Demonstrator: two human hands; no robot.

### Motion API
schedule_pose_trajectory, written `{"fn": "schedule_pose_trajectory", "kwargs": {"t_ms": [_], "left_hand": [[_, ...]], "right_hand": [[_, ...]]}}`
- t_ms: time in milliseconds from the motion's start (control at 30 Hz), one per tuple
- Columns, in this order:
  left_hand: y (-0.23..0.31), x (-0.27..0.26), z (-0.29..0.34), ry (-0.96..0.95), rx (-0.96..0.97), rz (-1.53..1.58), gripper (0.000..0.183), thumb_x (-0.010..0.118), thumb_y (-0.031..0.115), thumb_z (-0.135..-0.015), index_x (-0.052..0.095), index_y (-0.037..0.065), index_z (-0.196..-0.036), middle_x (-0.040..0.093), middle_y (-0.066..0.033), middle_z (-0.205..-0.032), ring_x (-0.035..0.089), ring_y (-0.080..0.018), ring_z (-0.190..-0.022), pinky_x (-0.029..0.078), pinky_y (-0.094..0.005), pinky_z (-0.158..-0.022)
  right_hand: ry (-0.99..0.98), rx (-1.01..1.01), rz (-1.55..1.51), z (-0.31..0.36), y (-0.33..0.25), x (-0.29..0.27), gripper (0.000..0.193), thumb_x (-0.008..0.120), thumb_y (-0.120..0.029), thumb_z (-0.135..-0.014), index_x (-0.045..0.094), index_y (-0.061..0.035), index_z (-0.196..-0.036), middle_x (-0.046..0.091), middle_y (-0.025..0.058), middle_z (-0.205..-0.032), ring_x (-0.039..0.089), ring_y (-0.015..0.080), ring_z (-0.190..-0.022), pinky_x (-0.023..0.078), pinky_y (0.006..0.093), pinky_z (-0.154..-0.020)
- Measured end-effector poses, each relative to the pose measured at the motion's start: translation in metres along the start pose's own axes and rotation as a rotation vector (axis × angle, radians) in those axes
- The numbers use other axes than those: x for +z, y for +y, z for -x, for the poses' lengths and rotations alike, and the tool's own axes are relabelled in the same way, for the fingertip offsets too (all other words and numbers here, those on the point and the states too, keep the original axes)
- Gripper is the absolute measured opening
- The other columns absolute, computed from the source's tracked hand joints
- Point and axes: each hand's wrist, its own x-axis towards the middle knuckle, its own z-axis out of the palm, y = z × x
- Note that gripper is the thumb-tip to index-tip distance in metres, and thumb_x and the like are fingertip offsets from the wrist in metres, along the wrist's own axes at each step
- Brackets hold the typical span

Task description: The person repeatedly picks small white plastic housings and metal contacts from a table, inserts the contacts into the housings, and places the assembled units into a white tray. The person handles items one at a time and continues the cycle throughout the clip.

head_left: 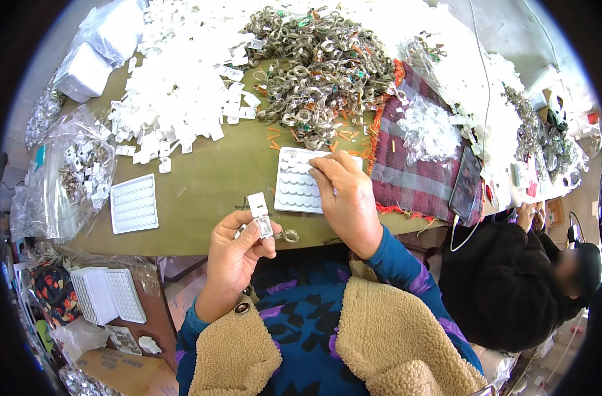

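Note:
My left hand (229,254) pinches a small white plastic case (260,214) whose flap lid stands up. Beside its fingers, just over the table's near edge, a small grey coil (289,235) shows; whether the hand holds it too I cannot tell. My right hand (349,198) is over the right part of a white tray (291,188) with rows of scalloped hollows. Its thumb and fingers are drawn together, pointing down, and what they hold, if anything, is hidden. Under the hand, part of the tray is covered.
A heap of grey coiled pieces (324,72) lies beyond the tray, with white cases (175,99) piled left of it. Another white tray (134,204) is at left. A plaid cloth (400,175) bears clear pieces and a phone (466,181). A person in black (512,284) sits at right.

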Motion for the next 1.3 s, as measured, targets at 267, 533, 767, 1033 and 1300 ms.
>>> {"fn": "schedule_pose_trajectory", "kwargs": {"t_ms": [267, 533, 767, 1033, 1300], "left_hand": [[0.004, -0.012, -0.012, -0.054, -0.008, 0.089, 0.020, 0.060, 0.008, -0.099, 0.061, -0.002, -0.116, 0.068, -0.0278, -0.101, 0.069, -0.0198, -0.073, 0.062, -0.0326, -0.065], [0.006, -0.019, -0.013, -0.103, -0.044, 0.148, 0.021, 0.061, 0.008, -0.098, 0.060, -0.003, -0.115, 0.068, -0.0278, -0.101, 0.069, -0.0195, -0.069, 0.063, -0.0338, -0.065], [0.005, -0.022, -0.014, -0.133, -0.048, 0.146, 0.021, 0.060, 0.008, -0.098, 0.059, -0.003, -0.116, 0.068, -0.0276, -0.103, 0.069, -0.0190, -0.072, 0.063, -0.0354, -0.067], [0.004, -0.014, -0.015, -0.073, -0.034, 0.212, 0.021, 0.058, 0.009, -0.100, 0.058, -0.003, -0.118, 0.067, -0.0242, -0.107, 0.070, -0.0173, -0.078, 0.064, -0.0357, -0.074], [-0.003, -0.008, -0.005, -0.056, 0.009, 0.183, 0.019, 0.057, 0.009, -0.101, 0.057, -0.002, -0.117, 0.067, -0.0198, -0.104, 0.070, -0.0176, -0.081, 0.064, -0.0341, -0.076]], "right_hand": [[-0.123, -0.103, 0.172, -0.019, 0.001, 0.027, 0.033, 0.064, 0.005, -0.081, 0.070, -0.0032, -0.112, 0.060, 0.0147, -0.093, 0.063, 0.0319, -0.080, 0.051, 0.0393, -0.071], [-0.164, -0.214, 0.127, -0.011, 0.010, 0.018, 0.026, 0.068, 0.005, -0.078, 0.070, 0.0006, -0.104, 0.060, 0.0143, -0.096, 0.063, 0.0318, -0.086, 0.052, 0.0377, -0.072], [-0.142, -0.210, 0.071, -0.016, 0.009, 0.019, 0.028, 0.066, 0.004, -0.078, 0.066, 0.0013, -0.107, 0.063, 0.0159, -0.097, 0.064, 0.0337, -0.085, 0.054, 0.0390, -0.074], [-0.281, -0.269, 0.187, -0.015, -0.004, 0.025, 0.032, 0.061, 0.005, -0.073, 0.064, 0.0025, -0.105, 0.059, 0.0159, -0.100, 0.063, 0.0342, -0.092, 0.054, 0.0402, -0.077], [-0.285, -0.235, 0.212, -0.007, -0.001, 0.018, 0.029, 0.057, 0.007, -0.073, 0.060, 0.0042, -0.102, 0.055, 0.0183, -0.098, 0.061, 0.0367, -0.093, 0.054, 0.0409, -0.075]]}}
